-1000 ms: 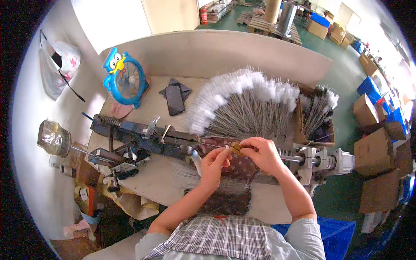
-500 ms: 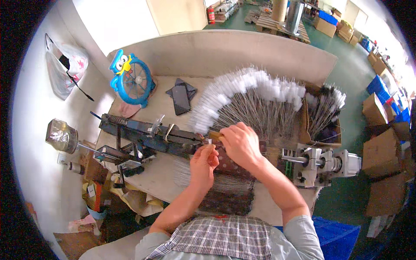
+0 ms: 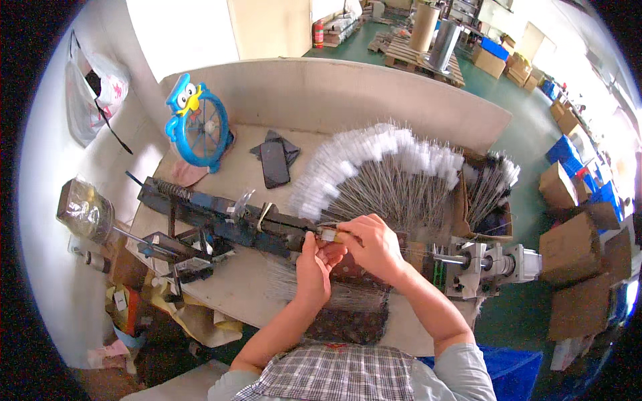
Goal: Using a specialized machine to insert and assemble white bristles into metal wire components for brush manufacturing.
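Note:
In front of the black bench machine [image 3: 281, 224], my two hands meet at a small white piece [image 3: 328, 234]. My left hand [image 3: 317, 267] is closed, thumb and fingers at the white piece from below. My right hand [image 3: 373, 246] comes from the right, its fingers pinched on a short yellowish piece [image 3: 342, 236] that touches the white one. Its far end is hidden by the fingers. Just behind lies a wide fan of wire-stemmed brushes [image 3: 381, 174] with white bristle heads. Thin wires [image 3: 354, 294] lie on a dark spotted cloth below my hands.
A motor unit with a shaft [image 3: 491, 260] stands at the right. Dark-bristled brushes fill a cardboard box [image 3: 491, 230] behind it. A blue cartoon fan [image 3: 199, 130] and a phone [image 3: 275, 164] rest at the back left. A raised board [image 3: 334, 90] edges the bench.
The view has shifted slightly, so the scene sits lower and further left. My fingers have turned a little, and the white piece now shows larger beside the yellowish one.

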Motion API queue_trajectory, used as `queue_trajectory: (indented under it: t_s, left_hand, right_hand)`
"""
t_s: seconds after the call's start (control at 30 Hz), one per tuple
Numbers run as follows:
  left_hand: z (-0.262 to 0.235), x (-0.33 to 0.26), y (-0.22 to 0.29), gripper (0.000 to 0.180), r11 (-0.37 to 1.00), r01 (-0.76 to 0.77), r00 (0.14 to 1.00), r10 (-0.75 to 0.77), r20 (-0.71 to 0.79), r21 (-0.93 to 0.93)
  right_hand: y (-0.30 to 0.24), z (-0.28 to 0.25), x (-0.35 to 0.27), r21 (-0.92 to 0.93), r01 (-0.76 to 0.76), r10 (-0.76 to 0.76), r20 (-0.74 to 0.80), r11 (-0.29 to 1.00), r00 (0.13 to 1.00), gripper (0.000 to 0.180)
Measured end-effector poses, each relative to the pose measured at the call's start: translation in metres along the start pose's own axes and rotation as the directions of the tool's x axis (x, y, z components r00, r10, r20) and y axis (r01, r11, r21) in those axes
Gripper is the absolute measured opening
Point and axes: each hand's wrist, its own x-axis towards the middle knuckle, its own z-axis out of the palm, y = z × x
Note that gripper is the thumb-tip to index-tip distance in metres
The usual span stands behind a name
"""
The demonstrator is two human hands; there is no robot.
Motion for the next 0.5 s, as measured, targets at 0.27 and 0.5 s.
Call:
queue_trajectory:
  t_s: [0.27, 0.5]
  left_hand:
    - [0.003, 0.002, -0.006, 0.024, 0.959, -0.055, 0.998, 0.049, -0.029, -0.280]
    - [0.008, 0.000, -0.012, 0.006, 0.968, -0.145, 0.989, 0.138, -0.050, -0.204]
  right_hand:
    - [-0.011, 0.021, -0.006, -0.277, 0.112, -0.176, -0.217, 0.954, 0.960, 0.032]
    - [-0.002, 0.012, -0.015, -0.245, 0.193, -0.246, -0.208, 0.950, 0.947, 0.024]
